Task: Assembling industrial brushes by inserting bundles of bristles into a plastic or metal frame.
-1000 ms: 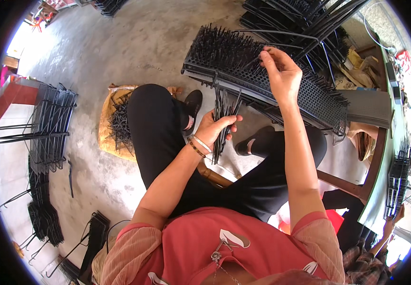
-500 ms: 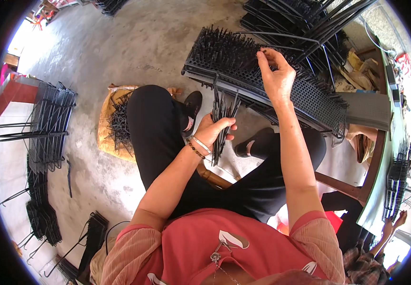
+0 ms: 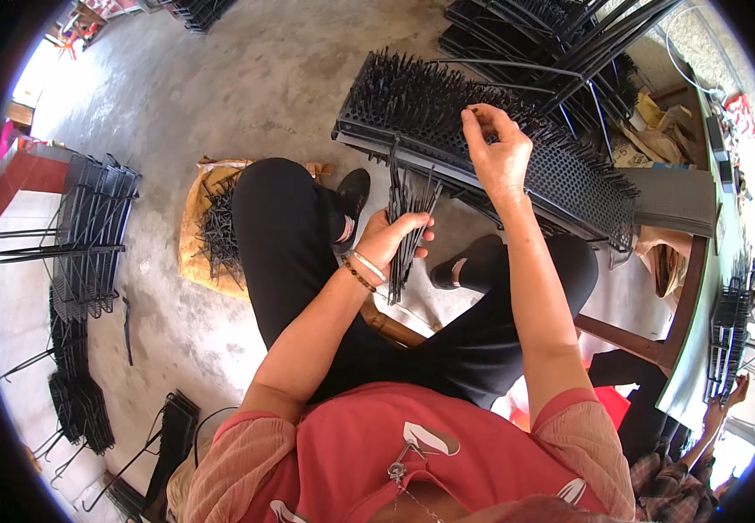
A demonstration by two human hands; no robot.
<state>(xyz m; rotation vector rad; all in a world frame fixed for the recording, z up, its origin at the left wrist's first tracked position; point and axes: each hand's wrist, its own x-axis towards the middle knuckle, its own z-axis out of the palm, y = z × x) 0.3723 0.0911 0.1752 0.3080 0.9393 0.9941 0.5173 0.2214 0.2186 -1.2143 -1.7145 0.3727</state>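
Note:
My left hand (image 3: 392, 240) is closed round a bundle of thin black rods (image 3: 404, 228), held roughly upright between my knees. Ahead of it stands a long black perforated metal rack (image 3: 569, 185), its holes filled with many short black rods (image 3: 412, 87) standing on end, densest toward the far left. My right hand (image 3: 501, 150) is over the rack's near side, thumb and forefinger pinched together. A small dark tip shows at the pinch, but what it belongs to is too small to make out.
A yellow sack (image 3: 193, 253) with loose black rods lies left of my knee. Black wire racks (image 3: 90, 235) are stacked along the left, and more black racks (image 3: 561, 52) are piled behind. At right is a table (image 3: 687, 340), with another person's hand (image 3: 737, 392) beside it.
My right hand has shifted slightly left and nearer to me over the rack, still pinched. My left hand keeps its hold on the rods, which have fanned a little at the top.

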